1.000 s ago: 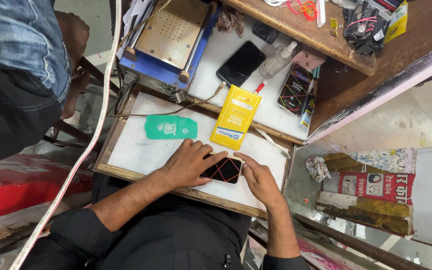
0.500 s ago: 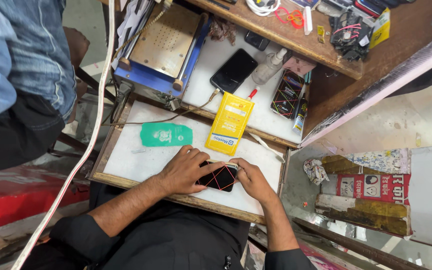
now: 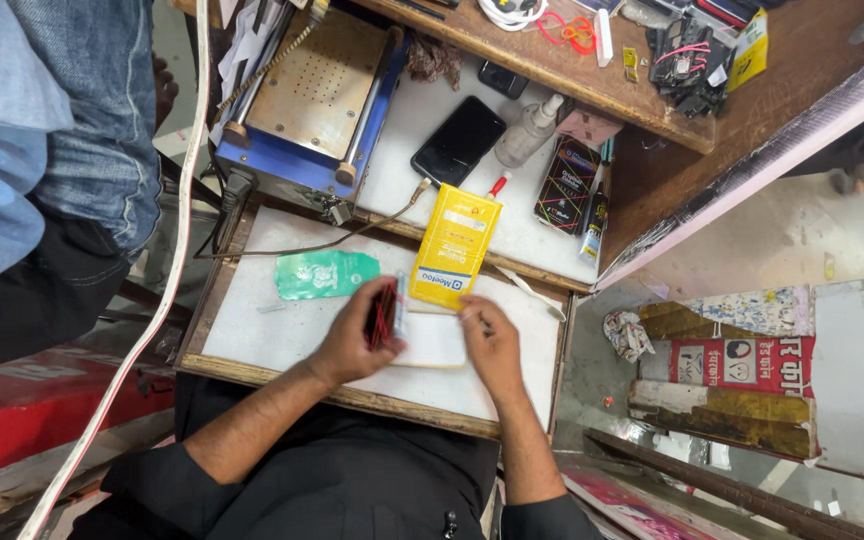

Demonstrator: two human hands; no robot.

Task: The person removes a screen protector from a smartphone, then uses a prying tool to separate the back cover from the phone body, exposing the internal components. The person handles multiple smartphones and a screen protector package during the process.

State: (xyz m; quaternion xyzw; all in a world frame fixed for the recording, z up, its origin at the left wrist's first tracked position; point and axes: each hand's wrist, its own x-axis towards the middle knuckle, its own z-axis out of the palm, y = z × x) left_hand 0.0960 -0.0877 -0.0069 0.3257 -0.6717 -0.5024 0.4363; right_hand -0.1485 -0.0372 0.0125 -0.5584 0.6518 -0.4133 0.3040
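Observation:
My left hand [image 3: 357, 335] grips a dark phone with a red pattern [image 3: 384, 314], tipped up on its edge over the white work board [image 3: 252, 330]. My right hand [image 3: 487, 340] rests flat beside it, fingertips on a pale flat sheet [image 3: 434, 342] that lies on the board between my hands. A yellow flat package [image 3: 455, 245] lies just beyond my hands, and a green packet [image 3: 324, 273] sits to its left.
On the back shelf stand a blue machine with a perforated plate [image 3: 312, 90], a black phone [image 3: 458, 140], a small bottle [image 3: 530, 130] and a dark printed box [image 3: 564, 185]. A person in jeans [image 3: 62, 130] stands at left. A cable [image 3: 312, 245] crosses the board.
The phone lay flat under both hands; now my left hand has lifted it onto its edge, and my right hand has moved off it onto the pale sheet.

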